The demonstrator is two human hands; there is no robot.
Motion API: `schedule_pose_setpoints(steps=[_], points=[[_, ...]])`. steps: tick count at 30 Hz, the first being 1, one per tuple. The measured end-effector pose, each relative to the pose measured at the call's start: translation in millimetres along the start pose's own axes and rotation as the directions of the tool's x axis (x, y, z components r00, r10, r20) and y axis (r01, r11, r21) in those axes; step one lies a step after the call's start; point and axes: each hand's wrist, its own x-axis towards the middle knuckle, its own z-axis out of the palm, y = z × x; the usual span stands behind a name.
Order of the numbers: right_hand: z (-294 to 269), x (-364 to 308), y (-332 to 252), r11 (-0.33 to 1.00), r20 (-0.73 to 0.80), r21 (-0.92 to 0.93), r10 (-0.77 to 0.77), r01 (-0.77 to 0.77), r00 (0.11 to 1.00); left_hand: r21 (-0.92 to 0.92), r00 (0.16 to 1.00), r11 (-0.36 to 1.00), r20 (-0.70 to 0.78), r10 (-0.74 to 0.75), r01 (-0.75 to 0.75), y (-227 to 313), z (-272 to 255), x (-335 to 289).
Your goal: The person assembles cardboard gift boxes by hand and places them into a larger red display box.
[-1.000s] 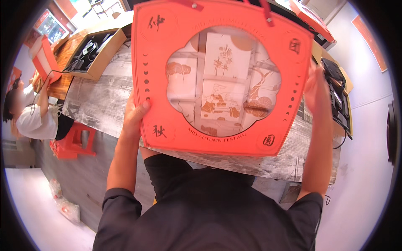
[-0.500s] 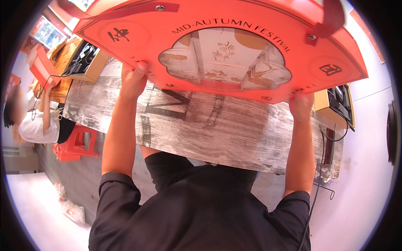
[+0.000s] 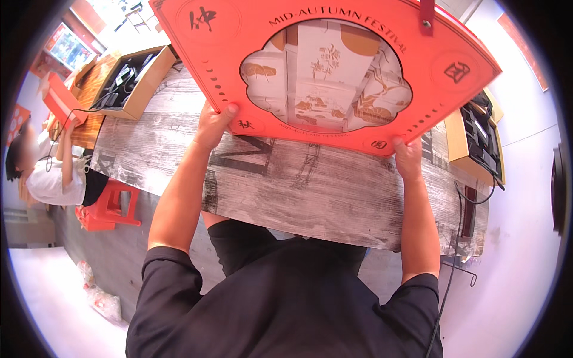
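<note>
A large red gift box [image 3: 224, 56] is raised over the table, its decorated front face tilted toward me. Through a flower-shaped window in that face, white inner packs [image 3: 325, 68] with gold drawings show. My left hand [image 3: 213, 126] grips the lower left corner, thumb lying on the front. At the lower right corner, my right hand [image 3: 408, 159] holds on in the same way. The fingers behind the box are hidden on both sides. A dark red ribbon strap [image 3: 426, 17] is fixed near the upper right by a metal rivet. The box's top runs out of the picture.
Below the box lies a grey wood-pattern table [image 3: 310, 197]. Open cartons of black gear stand at the left [image 3: 138, 80] and right [image 3: 471, 137], with cables trailing. At the far left, a person [image 3: 57, 173] handles a red box [image 3: 61, 101] near a red stool [image 3: 116, 203].
The gift box has tilted, so more of its front face shows, and its side edges have drawn inward. Both hands have moved closer together and slightly lower, still holding its corners.
</note>
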Motion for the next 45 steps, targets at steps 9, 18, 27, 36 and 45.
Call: schedule_pose_setpoints(steps=[9,18,27,36,45], points=[[0,-2,-28,0.919,0.185,-0.370,0.221,-0.140,0.958,0.076,0.984,0.993,0.145,-0.104,0.094,9,-3,-12],[19,-31,-62,0.965,0.174,-0.228,0.168,-0.126,0.970,-0.115,0.993,0.986,-0.018,-0.119,0.117,26,1,-32],[39,-97,-115,0.828,0.116,-0.506,0.344,-0.243,0.932,0.031,0.943,0.942,0.014,-0.334,0.333,80,13,-84],[62,-140,-110,0.918,-0.044,0.029,0.397,-0.396,0.917,-0.064,0.946,0.944,0.064,-0.319,0.322,87,9,-113],[57,-126,-116,0.924,-0.037,0.026,0.383,-0.382,0.923,0.158,0.978,0.966,0.010,-0.208,0.204,88,9,-109]])
